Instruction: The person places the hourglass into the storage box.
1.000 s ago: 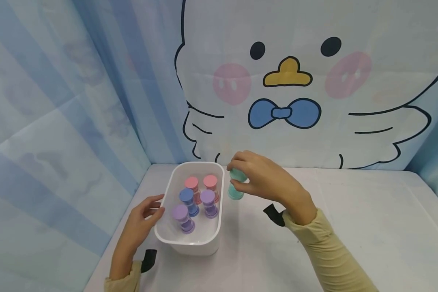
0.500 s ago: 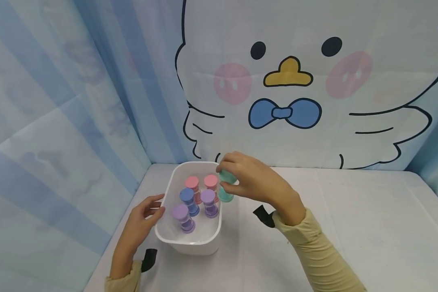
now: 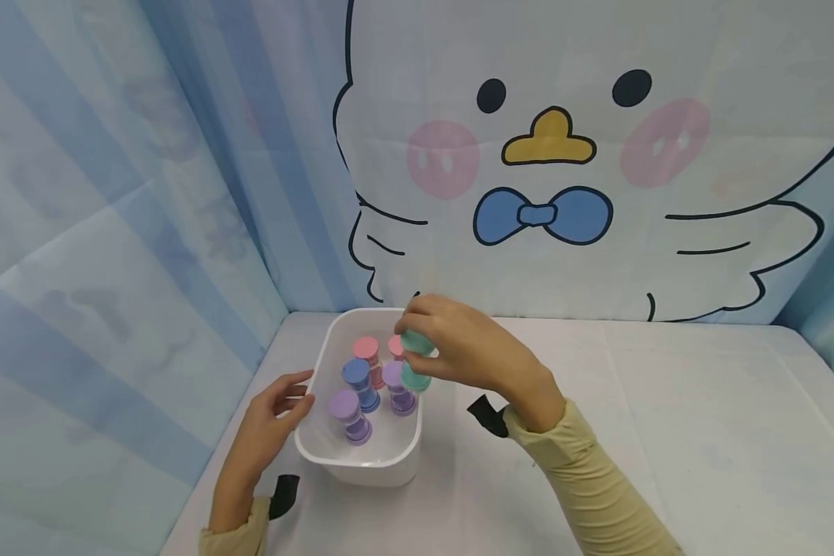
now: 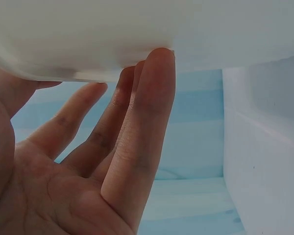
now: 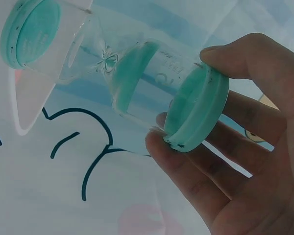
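My right hand (image 3: 469, 340) pinches a teal sand timer (image 3: 415, 378) by its upper cap. It hangs tilted at the right rim of a white bin (image 3: 361, 463). In the right wrist view, thumb and fingers hold the cap of the clear-bodied timer (image 5: 137, 83), and teal sand shows inside. My left hand (image 3: 267, 421) touches the bin's left side with fairly straight fingers; the left wrist view shows fingertips (image 4: 159, 63) against the white wall. Inside the bin stand a blue timer (image 3: 357, 374), two purple timers (image 3: 345, 405) and two pink timers (image 3: 366, 349), one partly hidden.
The bin stands on a white-covered table (image 3: 632, 432), towards its left side. Behind rises a cloth backdrop (image 3: 542, 278) with a cartoon face, and a blue-striped curtain (image 3: 111, 270) hangs along the left. A black strap end (image 3: 488, 417) sticks out at the right wrist.
My right hand has moved left with the teal sand timer, from beside the bin to its right rim. Now the timer overlaps a pink and a purple one. The left hand has stayed put.
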`<state>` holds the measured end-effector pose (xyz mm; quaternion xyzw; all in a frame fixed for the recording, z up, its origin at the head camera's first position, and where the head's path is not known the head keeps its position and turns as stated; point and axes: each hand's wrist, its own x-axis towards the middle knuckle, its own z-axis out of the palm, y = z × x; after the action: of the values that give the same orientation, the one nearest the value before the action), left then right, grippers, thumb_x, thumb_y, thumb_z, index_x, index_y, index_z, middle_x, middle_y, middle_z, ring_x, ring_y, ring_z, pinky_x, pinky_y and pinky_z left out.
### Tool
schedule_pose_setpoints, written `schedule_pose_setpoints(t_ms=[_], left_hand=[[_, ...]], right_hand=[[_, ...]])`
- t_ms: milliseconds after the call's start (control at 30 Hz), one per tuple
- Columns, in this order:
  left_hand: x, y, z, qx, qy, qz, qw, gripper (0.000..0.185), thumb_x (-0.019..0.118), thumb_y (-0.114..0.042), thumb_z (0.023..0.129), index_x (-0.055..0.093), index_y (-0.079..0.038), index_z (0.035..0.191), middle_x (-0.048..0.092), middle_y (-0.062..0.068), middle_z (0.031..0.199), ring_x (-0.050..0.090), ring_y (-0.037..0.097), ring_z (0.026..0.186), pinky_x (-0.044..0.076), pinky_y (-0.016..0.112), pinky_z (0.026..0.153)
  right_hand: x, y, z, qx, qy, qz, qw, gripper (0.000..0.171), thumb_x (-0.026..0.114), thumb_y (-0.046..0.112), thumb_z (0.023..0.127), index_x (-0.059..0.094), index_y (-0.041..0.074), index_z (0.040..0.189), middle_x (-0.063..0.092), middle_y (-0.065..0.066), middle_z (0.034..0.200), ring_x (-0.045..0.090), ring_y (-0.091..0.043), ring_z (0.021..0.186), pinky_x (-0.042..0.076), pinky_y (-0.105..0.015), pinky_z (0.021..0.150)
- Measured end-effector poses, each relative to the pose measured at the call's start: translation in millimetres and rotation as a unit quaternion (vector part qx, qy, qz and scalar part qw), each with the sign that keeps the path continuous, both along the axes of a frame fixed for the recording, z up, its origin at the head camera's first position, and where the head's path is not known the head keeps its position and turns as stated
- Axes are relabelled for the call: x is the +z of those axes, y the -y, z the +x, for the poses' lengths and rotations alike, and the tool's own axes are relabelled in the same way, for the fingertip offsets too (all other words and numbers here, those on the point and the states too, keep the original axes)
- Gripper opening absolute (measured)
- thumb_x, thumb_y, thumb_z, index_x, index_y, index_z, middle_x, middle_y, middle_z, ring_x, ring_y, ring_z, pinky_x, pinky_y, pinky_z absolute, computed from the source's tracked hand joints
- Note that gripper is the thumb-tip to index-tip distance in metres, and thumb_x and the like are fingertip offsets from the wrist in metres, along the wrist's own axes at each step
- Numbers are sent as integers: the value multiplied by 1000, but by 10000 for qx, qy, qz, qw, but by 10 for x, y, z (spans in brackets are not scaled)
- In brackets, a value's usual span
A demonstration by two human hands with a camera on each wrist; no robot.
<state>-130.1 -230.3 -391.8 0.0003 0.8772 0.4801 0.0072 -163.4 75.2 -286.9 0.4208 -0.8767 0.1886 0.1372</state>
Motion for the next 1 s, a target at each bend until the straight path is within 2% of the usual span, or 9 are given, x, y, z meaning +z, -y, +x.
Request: schedule_pose_setpoints(t_ms=[467,767,1000], left_hand=[[3,-11,-8,80,133,-31,9999,46,62,-24,99,53,-11,142,59,17,134,59,35,120,53,49,97],[-1,-3,-2,23,69,-21,10000,45,62,-23,99,53,-11,141,59,18,134,59,37,121,52,50,98],[0,1,-11,23,85,-8,10000,45,62,-24,99,53,-11,141,59,18,134,59,37,120,52,50,97]], right_hand=[[9,156,7,280,51,72,9996,25,73,20,89,71,10,111,65,-1,109,60,-14,98,54,-26,87],[-92,248,-14,323,289,139,9990,28,74,22,88,71,11,114,66,-1,112,61,-14,101,54,-26,90],[-203,298,-40,415,250,36,9988,22,73,20,88,72,12,109,63,1,105,58,-10,93,54,-20,82]])
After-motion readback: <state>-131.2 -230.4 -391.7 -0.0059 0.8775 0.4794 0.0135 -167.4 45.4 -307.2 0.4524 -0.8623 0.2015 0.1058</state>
